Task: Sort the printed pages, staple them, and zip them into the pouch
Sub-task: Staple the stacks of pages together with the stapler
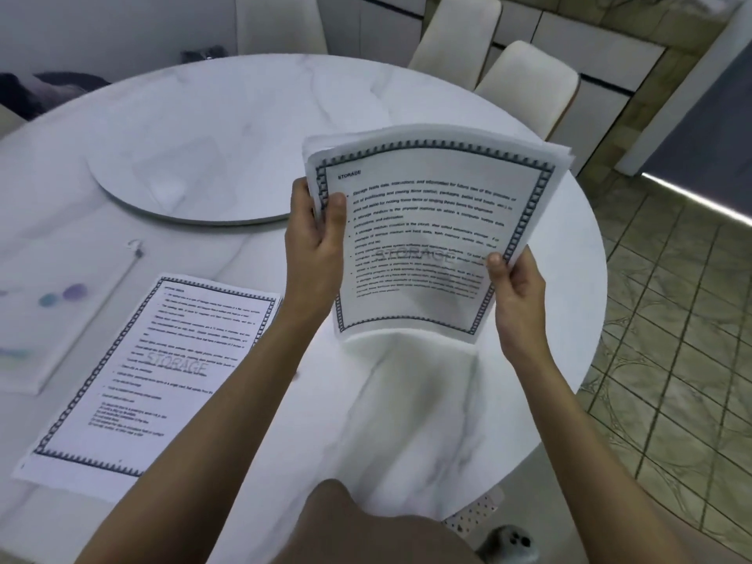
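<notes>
A stack of printed pages [427,221] with a blue patterned border and the heading STORAGE is held up above the white round table [228,128]. My left hand [315,234] grips its left edge, thumb on the front. My right hand [512,282] pinches its lower right corner. Another printed page [150,372], with more sheets under it, lies flat on the table at the left. Past it, at the far left, lies a white zip pouch [53,311] with pastel blobs, its zipper pull at the top corner. No stapler is in view.
A round turntable [191,185] sits at the table's centre. White chairs [525,83] stand behind the table at the right. Tiled floor [667,360] lies to the right. My knee shows at the bottom edge.
</notes>
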### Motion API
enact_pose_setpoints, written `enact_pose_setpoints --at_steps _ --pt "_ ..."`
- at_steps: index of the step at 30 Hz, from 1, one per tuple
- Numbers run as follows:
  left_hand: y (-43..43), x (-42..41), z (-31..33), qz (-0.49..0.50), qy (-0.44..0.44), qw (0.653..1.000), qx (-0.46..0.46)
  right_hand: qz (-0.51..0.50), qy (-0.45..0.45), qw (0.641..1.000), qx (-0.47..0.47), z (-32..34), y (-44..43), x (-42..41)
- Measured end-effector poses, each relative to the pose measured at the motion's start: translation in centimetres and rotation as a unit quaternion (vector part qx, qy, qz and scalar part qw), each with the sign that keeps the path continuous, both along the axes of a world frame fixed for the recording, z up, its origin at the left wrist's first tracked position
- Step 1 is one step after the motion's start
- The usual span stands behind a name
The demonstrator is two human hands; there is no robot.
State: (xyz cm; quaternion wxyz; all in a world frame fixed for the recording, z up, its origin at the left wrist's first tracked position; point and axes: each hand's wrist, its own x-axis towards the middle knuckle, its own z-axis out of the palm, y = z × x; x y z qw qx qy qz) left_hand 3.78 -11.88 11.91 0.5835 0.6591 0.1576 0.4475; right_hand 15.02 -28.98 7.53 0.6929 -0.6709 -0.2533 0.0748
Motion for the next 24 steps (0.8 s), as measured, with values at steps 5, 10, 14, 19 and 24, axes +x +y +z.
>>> enact_pose_setpoints --at_steps 5,10,14,19,24 --pt "0.8 -0.3 -1.0 0.000 0.030 1.000 -0.010 -0.008 0.010 1.000 -0.012 0.4 0.3 -0.2" --pt "0.7 -0.6 -0.5 0.002 0.049 0.998 -0.029 -0.040 0.021 0.999 -0.015 0.9 0.3 -0.1" --pt "1.3 -1.2 -0.2 0.003 0.063 0.997 -0.039 -0.030 0.033 0.998 -0.053 0.9 -0.1 0.3" --pt "2.0 -2.5 -2.7 0.019 0.138 0.988 -0.072 0.012 0.067 0.988 -0.137 -1.5 -0.9 -0.3" --pt "2.2 -4.0 -7.6 0.022 0.271 0.958 -0.089 0.018 0.094 0.965 -0.243 -5.7 -1.4 -0.6"
